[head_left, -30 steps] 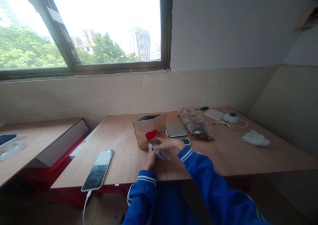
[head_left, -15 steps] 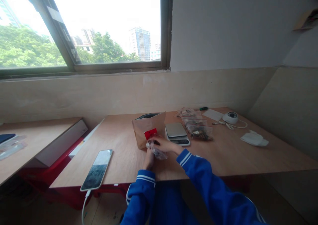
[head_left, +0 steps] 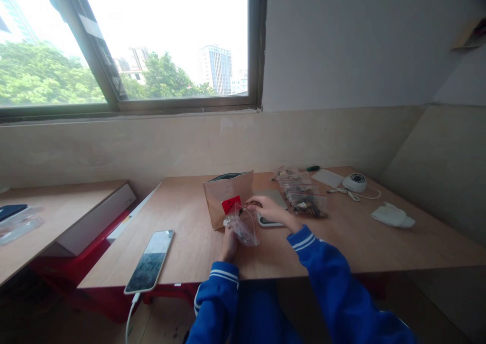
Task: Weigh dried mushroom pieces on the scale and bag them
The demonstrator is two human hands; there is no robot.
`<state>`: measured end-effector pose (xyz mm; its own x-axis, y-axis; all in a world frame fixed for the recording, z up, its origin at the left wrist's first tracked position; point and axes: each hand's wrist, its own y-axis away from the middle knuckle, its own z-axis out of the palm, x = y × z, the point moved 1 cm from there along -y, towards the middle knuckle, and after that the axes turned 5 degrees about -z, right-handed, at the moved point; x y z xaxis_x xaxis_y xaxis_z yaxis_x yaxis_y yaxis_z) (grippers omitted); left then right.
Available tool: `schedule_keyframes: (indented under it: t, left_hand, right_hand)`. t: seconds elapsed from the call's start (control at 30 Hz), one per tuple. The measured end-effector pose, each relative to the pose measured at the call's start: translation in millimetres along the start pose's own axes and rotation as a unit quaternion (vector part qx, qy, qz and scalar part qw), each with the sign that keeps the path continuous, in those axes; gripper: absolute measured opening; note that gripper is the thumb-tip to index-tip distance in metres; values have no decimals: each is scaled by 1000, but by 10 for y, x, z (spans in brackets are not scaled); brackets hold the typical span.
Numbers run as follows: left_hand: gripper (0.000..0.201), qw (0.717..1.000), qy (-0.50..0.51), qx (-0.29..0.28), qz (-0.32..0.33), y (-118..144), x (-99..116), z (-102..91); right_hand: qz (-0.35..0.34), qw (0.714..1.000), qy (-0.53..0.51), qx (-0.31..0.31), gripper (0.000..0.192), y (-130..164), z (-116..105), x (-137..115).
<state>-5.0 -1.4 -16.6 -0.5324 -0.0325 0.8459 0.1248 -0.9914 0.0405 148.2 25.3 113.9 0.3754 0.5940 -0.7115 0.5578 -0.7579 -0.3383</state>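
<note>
A clear plastic bag (head_left: pixel 245 230) is gripped at its left side by my left hand (head_left: pixel 229 243), in front of the kraft paper bag (head_left: pixel 214 207) with a red label. My right hand (head_left: pixel 271 211) is above the bag's right edge, its fingers pinched on a thin dark brown piece (head_left: pixel 255 203); its exact kind I cannot make out. A bit of something dark shows at the bag's mouth. The digital scale (head_left: pixel 274 196) lies under and behind my right hand, partly hidden by it.
Several zip bags of brown pieces (head_left: pixel 308 202) lie right of the scale. Farther right are a white dome camera (head_left: pixel 355 183) with its cable and a crumpled white cloth or tissue (head_left: pixel 392 216). A phone (head_left: pixel 150 260) on a charging cable lies at the left front.
My right hand has moved right, away from the clear bag, and the thin brown piece now shows in its fingers. More of the clear bag is visible; my left hand stays on it.
</note>
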Motion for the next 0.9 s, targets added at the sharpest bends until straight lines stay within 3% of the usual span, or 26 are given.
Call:
schedule_keyframes:
  t: [0.2, 0.33, 0.47, 0.67, 0.9]
  left_hand:
    - [17, 1000, -13, -14, -12, 40, 19, 15]
    - [13, 1000, -16, -9, -8, 32, 4, -6]
    - [10, 1000, -15, -8, -5, 15, -20, -36]
    - [10, 1000, -8, -4, -10, 21, -24, -32]
    - [13, 1000, -15, 2, -18, 66, 19, -3]
  right_hand:
    - [-55, 994, 11, 96, 17, -313, -358, -400]
    - [-75, 990, 68, 97, 14, -622, -308, -639]
    - [-89, 986, 123, 74, 13, -751, -167, -700]
    - [-85, 978, 111, 153, 14, -732, -215, -691]
    - [-81, 980, 179, 44, 21, -752, -202, -725]
